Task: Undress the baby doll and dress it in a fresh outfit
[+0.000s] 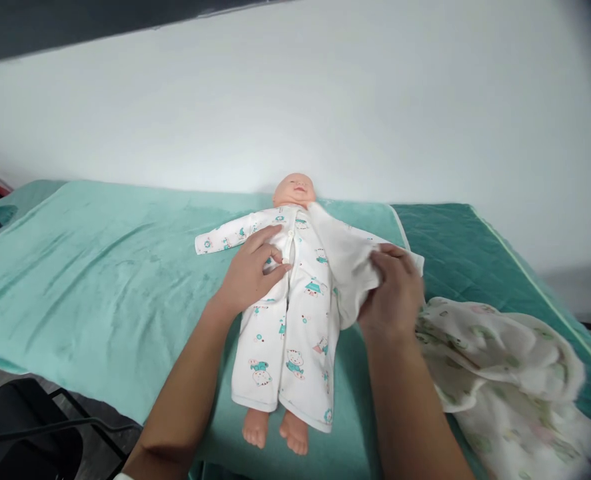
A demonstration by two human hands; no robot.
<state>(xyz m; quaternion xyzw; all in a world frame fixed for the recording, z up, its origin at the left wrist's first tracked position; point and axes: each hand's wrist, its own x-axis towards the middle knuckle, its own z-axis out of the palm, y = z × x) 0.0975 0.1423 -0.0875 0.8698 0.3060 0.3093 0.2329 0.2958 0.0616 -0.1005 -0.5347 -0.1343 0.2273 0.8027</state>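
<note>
A baby doll (pixel 295 190) lies on its back, bare feet toward me, dressed in white baby clothes with teal and pink animal prints. The printed baby top (pixel 302 225) has its sleeves stretched out to both sides. My left hand (pixel 252 270) lies on the doll's front by the buttoned edge, fingers apart. My right hand (pixel 395 287) grips the plain white front flap (pixel 348 257) of the top and holds it out to the right, over the doll's arm. The printed trouser legs (pixel 305 363) lie straight. What lies under the flap is hidden.
A light teal blanket (pixel 100 267) covers the table, with a darker green quilted mat (pixel 440 253) on the right. A crumpled printed cloth (pixel 505 360) lies beside my right forearm. A white wall (pixel 295 100) rises behind; a black chair (pixel 30 427) stands lower left.
</note>
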